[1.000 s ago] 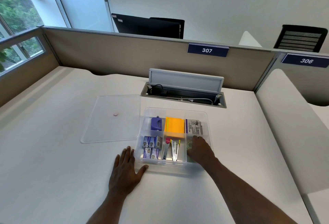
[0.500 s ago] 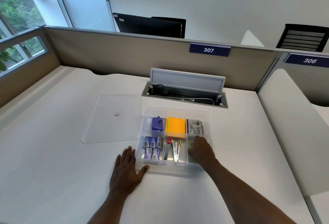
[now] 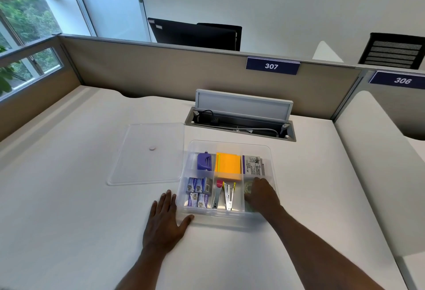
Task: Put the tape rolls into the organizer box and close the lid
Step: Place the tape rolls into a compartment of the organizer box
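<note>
The clear organizer box (image 3: 230, 144) sits open on the white desk, split into several compartments. Its clear lid (image 3: 147, 165) lies flat on the desk just left of it. My right hand (image 3: 264, 194) reaches into the near right compartment, fingers curled on a clear greenish tape roll (image 3: 248, 189) lying there. More greenish tape shows under my wrist, mostly hidden. My left hand (image 3: 164, 223) lies flat on the desk, fingers spread, with the thumb against the box's near left corner.
The other compartments hold a purple punch (image 3: 204, 162), orange sticky notes (image 3: 228, 166), staple boxes (image 3: 198, 192), metal staplers (image 3: 225, 195) and a printed packet (image 3: 253, 165). Behind the box is an open cable tray (image 3: 241, 126), then the beige partition (image 3: 161, 75).
My right hand has drawn back slightly inside the compartment, uncovering the tape roll under its fingertips. The left hand has stayed put against the box.
</note>
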